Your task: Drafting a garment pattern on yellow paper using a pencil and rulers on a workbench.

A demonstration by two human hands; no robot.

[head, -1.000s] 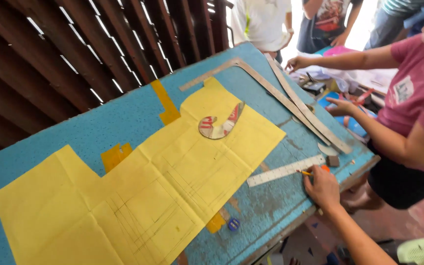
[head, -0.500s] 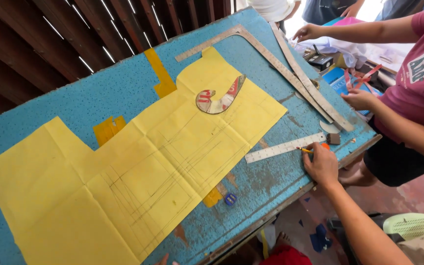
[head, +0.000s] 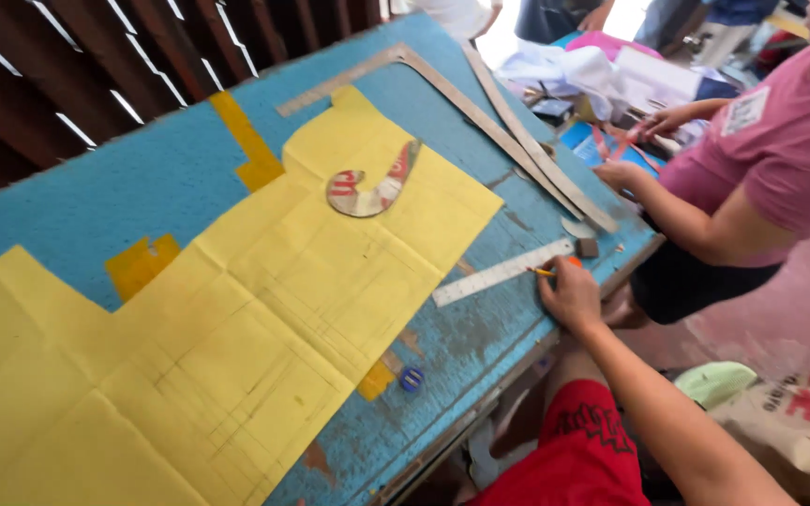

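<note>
Holding a pencil (head: pixel 544 273) in my right hand (head: pixel 571 295) beside the ruler (head: pixel 502 273); left hand unseen. Yellow paper (head: pixel 236 309) already carries pencil lines; nothing looks cut yet.

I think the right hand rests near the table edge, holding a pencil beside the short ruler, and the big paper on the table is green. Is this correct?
Not quite: the paper is yellow, not green, as the head view shows. The rest holds: the right hand rests near the edge of the blue table, holding a pencil beside the short ruler.
</note>
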